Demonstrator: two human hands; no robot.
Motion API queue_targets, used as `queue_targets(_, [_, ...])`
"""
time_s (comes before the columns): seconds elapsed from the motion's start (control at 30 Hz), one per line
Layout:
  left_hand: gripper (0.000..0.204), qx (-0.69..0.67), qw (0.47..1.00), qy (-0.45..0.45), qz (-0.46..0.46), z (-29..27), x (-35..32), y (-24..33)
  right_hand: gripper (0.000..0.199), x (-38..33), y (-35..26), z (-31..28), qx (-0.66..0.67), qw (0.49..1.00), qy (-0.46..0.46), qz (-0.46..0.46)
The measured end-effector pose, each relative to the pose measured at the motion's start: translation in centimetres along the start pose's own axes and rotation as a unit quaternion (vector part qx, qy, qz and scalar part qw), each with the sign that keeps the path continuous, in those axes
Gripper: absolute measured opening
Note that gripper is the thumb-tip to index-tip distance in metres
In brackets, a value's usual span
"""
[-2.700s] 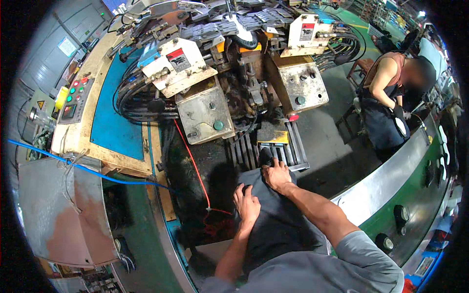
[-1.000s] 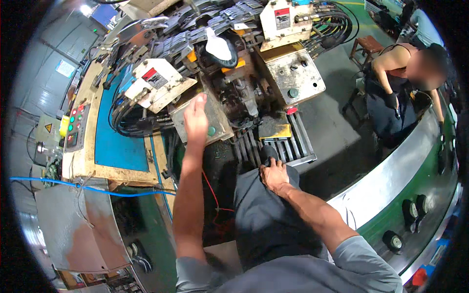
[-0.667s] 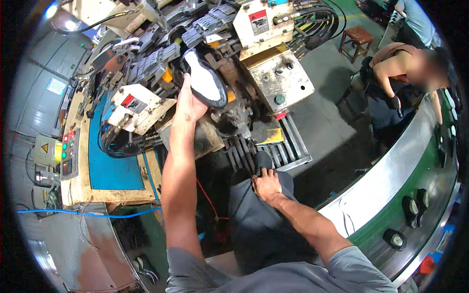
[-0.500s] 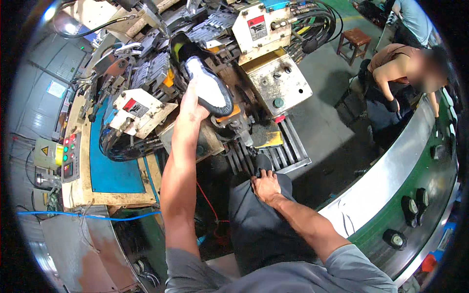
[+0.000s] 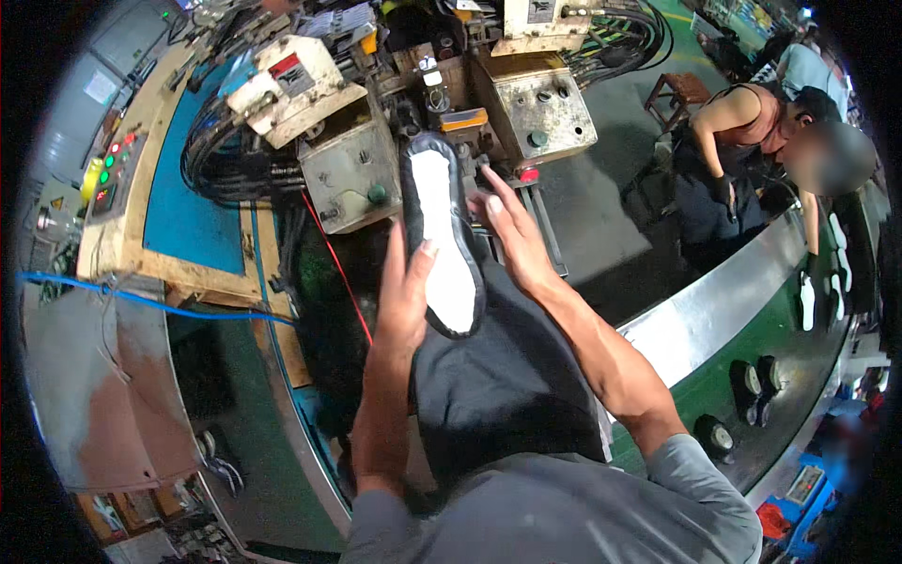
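A black shoe upper is held bottom-up over my lap, its white underside facing me. My left hand grips it along the left edge, with the thumb lying on the white underside. Next to its right edge is my right hand, fingers apart and stretched out; I cannot tell whether any fingertip touches the upper. Just beyond the shoe stands the grimy machine, with a second control box to its right.
To the left, a panel of coloured buttons sits on a wooden-edged bench with a blue top. A green conveyor belt curves along the right, carrying dark shoes and white-soled pieces. Beyond it a co-worker bends near a wooden stool.
The shoe upper has come from the machine toward my lap in my left hand. My right hand has lifted off my leg to beside the shoe. The view has shifted too.
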State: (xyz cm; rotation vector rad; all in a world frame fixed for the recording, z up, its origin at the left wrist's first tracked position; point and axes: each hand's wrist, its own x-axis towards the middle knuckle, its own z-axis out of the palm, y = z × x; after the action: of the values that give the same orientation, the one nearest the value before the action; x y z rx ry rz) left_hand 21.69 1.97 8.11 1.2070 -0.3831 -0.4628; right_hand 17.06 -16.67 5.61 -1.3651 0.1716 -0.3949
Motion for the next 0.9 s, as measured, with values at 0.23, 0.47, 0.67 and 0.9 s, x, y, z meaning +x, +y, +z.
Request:
queue_targets(0.23, [0.083, -0.312, 0.944, -0.045, -0.099, -4.2, -12.6, -6.9, 0.075, -5.5, 2.5, 7.8, 0.020, 0.991, -0.008, 0.132])
queue_targets(0.47, [0.067, -0.347, 0.916, 0.151, -0.136, -10.4, -21.0, -11.2, 0.054, -9.7, 11.4, 3.7, -0.240, 0.955, -0.156, 0.076])
queue_targets(0.67, [0.083, 0.063, 0.863, 0.496, -0.070, -31.3, -35.3, -14.3, 0.034, -10.4, 15.3, -2.8, -0.437, 0.869, -0.234, 0.004])
queue_targets(0.9, [0.092, 0.579, 0.547, 0.518, -0.311, -38.2, -42.8, -3.7, 0.032, -10.8, 15.0, -3.8, -0.558, 0.770, -0.284, -0.121])
